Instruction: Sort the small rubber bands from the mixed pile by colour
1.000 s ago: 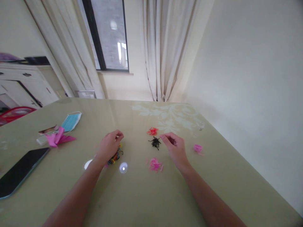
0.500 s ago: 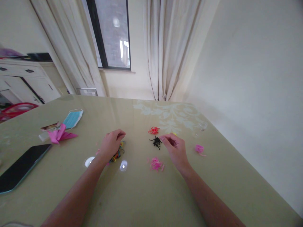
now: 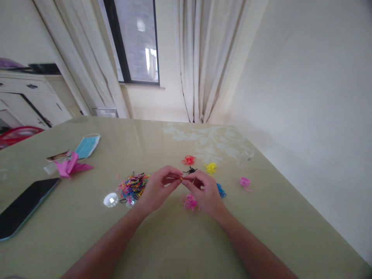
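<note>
My left hand (image 3: 158,188) and my right hand (image 3: 205,192) meet over the middle of the table, fingertips pinched together. Between them shows a tiny yellow-orange rubber band (image 3: 181,179), mostly hidden by the fingers. Left of my left hand lies a mixed heap of coloured rubber bands (image 3: 134,186). Around my right hand are single-colour piles: red bands (image 3: 188,159), black bands (image 3: 191,169) partly covered by the fingers, yellow bands (image 3: 210,167), blue bands (image 3: 221,190) and pink bands (image 3: 190,202).
A pink coil (image 3: 244,182) lies to the right, near a clear piece (image 3: 249,155). On the left are a phone (image 3: 27,207), a pink folded paper shape (image 3: 71,166) and a blue face mask (image 3: 87,146). A white wall (image 3: 314,116) borders the table's right side.
My left hand has moved right from the mixed heap, uncovering it, and now meets my right hand. My right hand has shifted slightly left, baring the yellow and blue piles.
</note>
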The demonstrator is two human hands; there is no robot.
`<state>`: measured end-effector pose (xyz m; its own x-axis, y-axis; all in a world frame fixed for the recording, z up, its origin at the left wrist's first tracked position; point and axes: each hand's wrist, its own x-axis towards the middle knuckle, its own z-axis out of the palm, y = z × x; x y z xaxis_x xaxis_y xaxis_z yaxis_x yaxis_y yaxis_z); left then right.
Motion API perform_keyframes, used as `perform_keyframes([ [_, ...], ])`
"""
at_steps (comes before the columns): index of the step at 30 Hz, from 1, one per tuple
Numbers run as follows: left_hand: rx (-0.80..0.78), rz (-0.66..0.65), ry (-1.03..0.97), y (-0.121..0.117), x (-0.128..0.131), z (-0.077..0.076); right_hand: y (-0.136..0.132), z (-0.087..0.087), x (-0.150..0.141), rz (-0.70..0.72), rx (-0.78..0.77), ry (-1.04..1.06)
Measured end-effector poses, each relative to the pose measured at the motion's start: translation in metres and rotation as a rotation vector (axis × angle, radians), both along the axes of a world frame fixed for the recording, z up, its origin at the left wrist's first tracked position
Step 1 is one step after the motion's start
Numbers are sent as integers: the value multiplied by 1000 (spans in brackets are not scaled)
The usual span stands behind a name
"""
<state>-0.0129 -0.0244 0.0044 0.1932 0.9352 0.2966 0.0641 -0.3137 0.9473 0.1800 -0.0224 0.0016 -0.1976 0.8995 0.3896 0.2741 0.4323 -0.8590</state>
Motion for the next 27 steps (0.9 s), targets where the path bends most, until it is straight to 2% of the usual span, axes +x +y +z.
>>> perform_keyframes([
  [7,86,-5,139,-4,4,-5,-3,2,0,-13,24,-31],
  [12,77,71,223,-5,5,1,2,2,0,56,-206,206],
  [15,19,63,144,-2,3,2,6,4,2,61,-250,295],
  [20,-72,23,-86,1,1,1,6,7,3,29,-260,291],
  [27,-47,28,-33,0,2,0,4,6,3,49,-269,283],
])
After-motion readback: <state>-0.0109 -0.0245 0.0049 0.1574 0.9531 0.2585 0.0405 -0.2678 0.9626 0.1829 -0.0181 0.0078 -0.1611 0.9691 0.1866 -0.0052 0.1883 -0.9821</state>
